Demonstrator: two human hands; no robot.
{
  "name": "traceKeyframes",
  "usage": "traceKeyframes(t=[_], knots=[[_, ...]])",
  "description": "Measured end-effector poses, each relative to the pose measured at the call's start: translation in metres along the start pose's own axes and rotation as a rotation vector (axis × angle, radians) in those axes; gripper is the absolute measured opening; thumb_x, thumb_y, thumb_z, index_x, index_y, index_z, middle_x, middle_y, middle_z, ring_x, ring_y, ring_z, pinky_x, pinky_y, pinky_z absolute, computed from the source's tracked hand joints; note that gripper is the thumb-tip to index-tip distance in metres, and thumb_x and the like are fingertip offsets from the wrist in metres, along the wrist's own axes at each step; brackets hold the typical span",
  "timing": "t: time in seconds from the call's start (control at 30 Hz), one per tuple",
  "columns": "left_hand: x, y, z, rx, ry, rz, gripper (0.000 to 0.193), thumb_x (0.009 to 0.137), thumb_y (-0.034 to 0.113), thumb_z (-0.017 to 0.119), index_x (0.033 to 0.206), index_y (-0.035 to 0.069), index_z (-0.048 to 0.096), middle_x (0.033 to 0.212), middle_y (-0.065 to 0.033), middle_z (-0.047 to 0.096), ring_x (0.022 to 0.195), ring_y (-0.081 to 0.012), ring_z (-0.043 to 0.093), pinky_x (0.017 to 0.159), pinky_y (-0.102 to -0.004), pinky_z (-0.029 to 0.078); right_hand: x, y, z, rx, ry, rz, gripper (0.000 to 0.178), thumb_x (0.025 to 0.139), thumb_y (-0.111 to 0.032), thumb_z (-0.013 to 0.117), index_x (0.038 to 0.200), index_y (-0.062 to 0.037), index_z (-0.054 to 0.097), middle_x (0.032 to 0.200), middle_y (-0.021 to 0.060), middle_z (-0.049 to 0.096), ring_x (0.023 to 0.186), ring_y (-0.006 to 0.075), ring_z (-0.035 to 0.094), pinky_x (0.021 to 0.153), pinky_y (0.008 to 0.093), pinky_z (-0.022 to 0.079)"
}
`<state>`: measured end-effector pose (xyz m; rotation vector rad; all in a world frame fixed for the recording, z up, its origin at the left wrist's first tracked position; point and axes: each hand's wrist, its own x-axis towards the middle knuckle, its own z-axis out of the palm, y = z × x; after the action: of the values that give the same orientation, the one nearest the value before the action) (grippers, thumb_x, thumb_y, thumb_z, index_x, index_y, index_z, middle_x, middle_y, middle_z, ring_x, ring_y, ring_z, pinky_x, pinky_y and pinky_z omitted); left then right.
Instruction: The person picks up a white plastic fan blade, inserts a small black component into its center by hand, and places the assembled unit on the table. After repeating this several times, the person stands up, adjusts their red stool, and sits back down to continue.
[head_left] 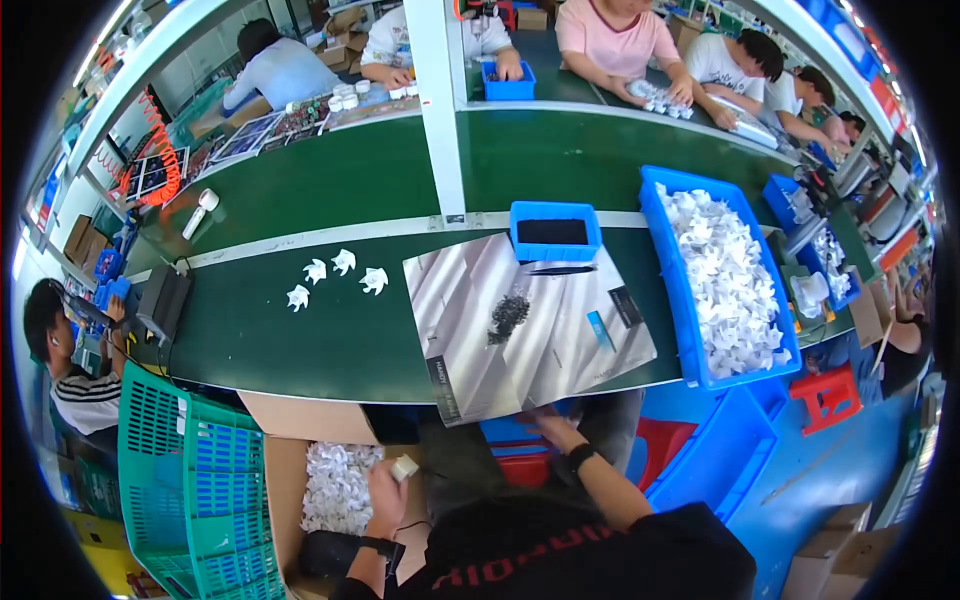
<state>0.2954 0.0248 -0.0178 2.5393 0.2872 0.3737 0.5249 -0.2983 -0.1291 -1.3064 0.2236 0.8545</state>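
Note:
Over an open cardboard box [283,500] at the lower left, my left hand [384,497] is closed around a small cream-coloured block [404,468]. White plastic pieces [340,485] fill much of the box below it. My right hand [550,428] is just below the table's near edge, close to the lower edge of a printed sheet [540,385]. Its fingers look stretched out, with nothing visible in them. On that sheet are a pile of small dark parts [509,318], black tweezers [562,271] and a small blue tray [554,208] of fine black parts.
Several white star-shaped pieces [374,281] lie on the green table [250,340]. A large blue bin [672,290] heaped with white pieces stands at the right. A green crate [150,480] borders the box. A metal post [437,120] rises mid-table; co-workers [620,45] sit across.

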Motion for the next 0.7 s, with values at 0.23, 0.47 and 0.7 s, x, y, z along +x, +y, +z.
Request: traceKeyframes(t=[0.23, 0.47, 0.7], knots=[[0.062, 0.091, -0.042, -0.411, 0.764, -0.212, 0.040, 0.100, 0.015, 0.050, 0.135, -0.001, 0.040, 0.124, -0.0157, 0.054, 0.114, -0.0317, 0.054, 0.102, -0.0408, 0.040, -0.119, -0.119, -0.009, 0.388, -0.013, -0.326, 0.012, 0.094, -0.016, 0.059, 0.102, -0.0068, 0.059, 0.097, 0.0110, 0.066, 0.092, 0.0248, 0.066, 0.078, 0.0386, 0.054], [0.209, 0.163, -0.106, -1.746, 0.437, -0.413, 0.033, 0.102, 0.032, 0.051, 0.129, 0.012, 0.048, 0.114, -0.0053, 0.058, 0.093, -0.0189, 0.061, 0.066, -0.0270, 0.046, -0.173, -0.104, -0.027, 0.475, 0.077, -0.316, 0.009, 0.095, -0.020, 0.058, 0.095, -0.0107, 0.058, 0.088, 0.0061, 0.062, 0.082, 0.0196, 0.060, 0.075, 0.0347, 0.050], [0.310, 0.131, -0.083, -2.296, 0.077, -0.448, 0.026, 0.098, 0.022, 0.061, 0.117, 0.005, 0.054, 0.110, -0.0091, 0.060, 0.100, -0.0244, 0.064, 0.073, -0.0278, 0.057, -0.160, -0.073, -0.041, 0.575, 0.150, -0.225, 0.009, 0.095, -0.021, 0.058, 0.094, -0.0118, 0.058, 0.085, 0.0045, 0.059, 0.078, 0.0174, 0.057, 0.073, 0.0344, 0.048]])
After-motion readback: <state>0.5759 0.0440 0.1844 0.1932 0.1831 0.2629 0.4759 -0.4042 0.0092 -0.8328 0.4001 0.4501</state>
